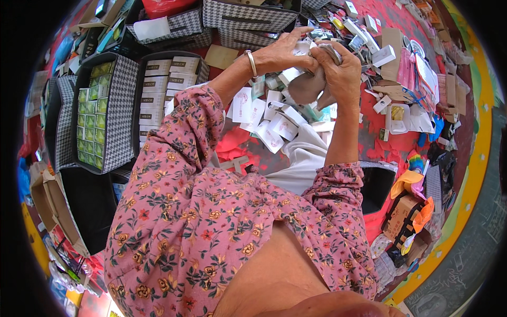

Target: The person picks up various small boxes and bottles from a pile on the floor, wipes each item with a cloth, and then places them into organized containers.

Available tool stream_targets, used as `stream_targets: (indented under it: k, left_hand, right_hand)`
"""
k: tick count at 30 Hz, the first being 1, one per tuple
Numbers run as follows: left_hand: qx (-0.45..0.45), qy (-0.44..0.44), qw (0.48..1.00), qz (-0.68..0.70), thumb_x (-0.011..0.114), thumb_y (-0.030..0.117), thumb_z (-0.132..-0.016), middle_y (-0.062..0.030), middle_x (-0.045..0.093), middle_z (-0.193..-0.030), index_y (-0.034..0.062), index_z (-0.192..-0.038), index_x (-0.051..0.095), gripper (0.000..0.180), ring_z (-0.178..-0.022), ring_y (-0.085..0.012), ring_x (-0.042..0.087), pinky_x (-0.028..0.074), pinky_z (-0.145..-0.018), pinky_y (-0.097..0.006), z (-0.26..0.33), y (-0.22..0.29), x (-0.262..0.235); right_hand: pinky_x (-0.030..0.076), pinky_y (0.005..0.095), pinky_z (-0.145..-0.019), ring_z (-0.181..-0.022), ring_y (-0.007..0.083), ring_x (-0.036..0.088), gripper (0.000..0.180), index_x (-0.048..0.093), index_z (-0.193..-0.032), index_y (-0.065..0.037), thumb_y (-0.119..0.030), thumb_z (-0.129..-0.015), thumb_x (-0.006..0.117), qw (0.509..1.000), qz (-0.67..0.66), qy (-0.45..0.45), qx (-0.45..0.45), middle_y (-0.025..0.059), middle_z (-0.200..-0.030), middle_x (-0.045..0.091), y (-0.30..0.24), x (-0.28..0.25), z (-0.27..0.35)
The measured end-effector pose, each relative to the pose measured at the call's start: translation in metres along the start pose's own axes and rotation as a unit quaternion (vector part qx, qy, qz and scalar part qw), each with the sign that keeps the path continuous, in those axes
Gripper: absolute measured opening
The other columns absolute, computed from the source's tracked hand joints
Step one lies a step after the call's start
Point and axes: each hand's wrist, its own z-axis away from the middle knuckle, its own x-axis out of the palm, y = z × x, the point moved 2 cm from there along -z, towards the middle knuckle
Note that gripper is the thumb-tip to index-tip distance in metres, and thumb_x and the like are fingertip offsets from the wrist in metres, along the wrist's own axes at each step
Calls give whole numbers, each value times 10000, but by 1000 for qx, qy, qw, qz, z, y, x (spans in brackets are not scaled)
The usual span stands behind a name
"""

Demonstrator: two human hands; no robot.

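Note:
My right hand (342, 74) is closed around a greyish-brown cloth (306, 89), whose loose end hangs below the fingers. Close beside it, my left hand (285, 54), with a silver bangle on the wrist, has its thumb and fingers around a small white piece (301, 48), perhaps a little box. The two hands touch or nearly touch, and the fingers hide part of what lies between them. Under the cloth, several white printed boxes (282, 126) lie in a loose pile by my light trouser leg (303, 158).
To the left stand houndstooth fabric bins, one with green packs (95, 119), another with stacked white boxes (154, 100). More houndstooth bins (248, 18) stand at the back. Small boxes and packages (364, 31) litter the red floor at the far right. A black bin (376, 185) sits by my right elbow.

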Motion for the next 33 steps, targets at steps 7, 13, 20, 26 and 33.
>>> stream_targets:
  k: [7,13,20,26,33]
  left_hand:
    - [44,-19,996,73,696,373,-621,-239,293,-1308,165,-1365,169,935,-1206,-357,343,387,-921,-410,8,27,-6]
    - [226,28,973,-44,737,355,-585,-132,191,-1365,154,-1376,124,1021,-1278,-303,201,191,-1053,-400,10,31,-8]
    - [202,9,979,-21,754,409,-562,-153,194,-1353,159,-1371,117,1060,-1247,-332,238,227,-1038,-428,6,21,-6]
    - [136,28,990,8,760,465,-547,-235,251,-1304,145,-1369,105,1099,-1191,-357,341,361,-934,-419,4,20,-10]
    - [-40,4,966,256,743,487,-587,-232,289,-1306,169,-1378,56,1095,-1190,-358,352,370,-935,-375,6,20,-1]
  right_hand:
    - [422,230,-717,-796,121,533,514,555,-1120,-40,-228,-672,721,955,-238,-89,153,55,-890,574,25,-3,3]
    - [391,266,-813,-868,155,519,680,485,-1215,-57,-213,-595,715,942,-251,-178,136,78,-1005,556,30,-5,8]
    - [420,266,-780,-820,151,554,667,491,-1181,-7,-195,-584,720,973,-165,-144,74,99,-973,575,27,-2,6]
    - [449,251,-709,-777,143,568,567,523,-1135,-8,-198,-632,705,958,-224,-126,130,85,-898,595,32,-4,3]
    - [489,259,-553,-675,145,589,384,553,-957,11,-193,-670,706,902,-380,-22,203,87,-827,591,39,-4,1]
